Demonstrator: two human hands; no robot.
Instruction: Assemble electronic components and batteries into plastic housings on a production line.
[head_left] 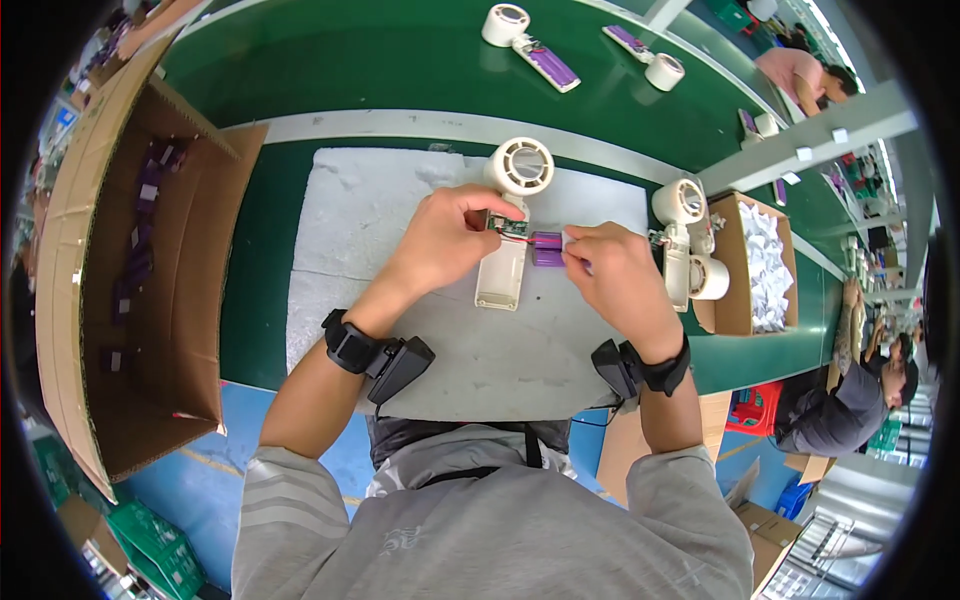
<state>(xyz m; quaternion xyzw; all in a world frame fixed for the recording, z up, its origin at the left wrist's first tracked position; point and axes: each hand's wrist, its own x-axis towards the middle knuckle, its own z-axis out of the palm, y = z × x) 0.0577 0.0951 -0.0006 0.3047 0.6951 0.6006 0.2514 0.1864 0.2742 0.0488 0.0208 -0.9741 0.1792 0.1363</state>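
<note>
A cream handheld fan lies on the foam pad in front of me, its handle shell open and pointing toward me. My left hand pinches the small green circuit board at the top of that handle, thumb and index finger on either side. To the right, my right hand has its fingers closed on the end of a purple battery pack. A red wire runs between the board and the pack. The pack sits beside the handle shell, not inside it.
At left stands a deep cardboard box with several purple battery packs. More open fans lie right of the pad, next to a carton of white paper pieces. Beyond a pale rail, fans with purple packs rest on the green belt. Other people work at right.
</note>
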